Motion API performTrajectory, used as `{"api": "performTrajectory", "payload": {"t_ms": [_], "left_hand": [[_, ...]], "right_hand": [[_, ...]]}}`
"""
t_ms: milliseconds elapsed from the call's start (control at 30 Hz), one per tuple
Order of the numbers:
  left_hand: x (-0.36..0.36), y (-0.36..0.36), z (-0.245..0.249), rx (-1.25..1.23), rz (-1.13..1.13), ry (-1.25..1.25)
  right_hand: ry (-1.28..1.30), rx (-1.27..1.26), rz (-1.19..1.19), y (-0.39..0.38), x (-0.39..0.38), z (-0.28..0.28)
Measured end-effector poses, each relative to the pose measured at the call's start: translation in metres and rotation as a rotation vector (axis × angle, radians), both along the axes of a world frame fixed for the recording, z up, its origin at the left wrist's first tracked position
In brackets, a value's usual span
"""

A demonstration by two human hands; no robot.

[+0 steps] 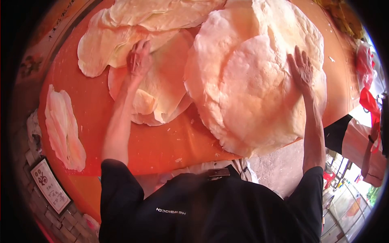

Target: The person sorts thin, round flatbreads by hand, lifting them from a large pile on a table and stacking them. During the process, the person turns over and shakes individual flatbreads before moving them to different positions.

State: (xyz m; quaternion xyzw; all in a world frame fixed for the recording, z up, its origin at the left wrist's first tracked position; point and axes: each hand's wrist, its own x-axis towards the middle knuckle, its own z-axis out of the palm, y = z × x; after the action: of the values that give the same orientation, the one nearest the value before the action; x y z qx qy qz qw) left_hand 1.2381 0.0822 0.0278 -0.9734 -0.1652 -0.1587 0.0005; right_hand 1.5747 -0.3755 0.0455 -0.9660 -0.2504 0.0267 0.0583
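Note:
Large thin flatbreads lie on an orange-covered table. My right hand [301,67] rests flat with fingers stretched on the right side of the biggest flatbread [255,93], which overlaps more bread behind it. On the left, my left hand [139,58] has its fingers bent round the edge of a folded flatbread [101,48]; its fingertips are partly hidden. Beneath that hand spreads a thinner flatbread [172,60], with a small flap turned over near its lower edge. Another long folded layer [162,14] lies at the top.
A narrow folded flatbread [65,127] lies at the left of the orange table [162,148]. Small crumbs dot the surface. A framed sign [50,186] stands at lower left. Red and clear plastic bags [366,69] hang beyond the right edge.

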Motion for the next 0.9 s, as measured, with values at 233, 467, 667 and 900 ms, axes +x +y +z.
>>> {"api": "performTrajectory", "payload": {"t_ms": [233,467,667,900], "left_hand": [[-0.006,0.053,0.133,0.026,-0.071,0.044],[-0.122,-0.074,0.174,0.051,-0.221,0.203],[-0.206,-0.173,0.126,-0.172,-0.078,0.180],[-0.243,-0.236,0.115,-0.315,0.004,-0.030]], "right_hand": [[-0.029,0.034,0.019,-0.008,0.015,-0.020],[-0.296,0.042,0.134,0.008,-0.017,0.019],[1.056,0.664,-0.050,0.070,-0.237,0.094],[1.566,0.835,-0.213,0.140,-0.344,0.052]]}}
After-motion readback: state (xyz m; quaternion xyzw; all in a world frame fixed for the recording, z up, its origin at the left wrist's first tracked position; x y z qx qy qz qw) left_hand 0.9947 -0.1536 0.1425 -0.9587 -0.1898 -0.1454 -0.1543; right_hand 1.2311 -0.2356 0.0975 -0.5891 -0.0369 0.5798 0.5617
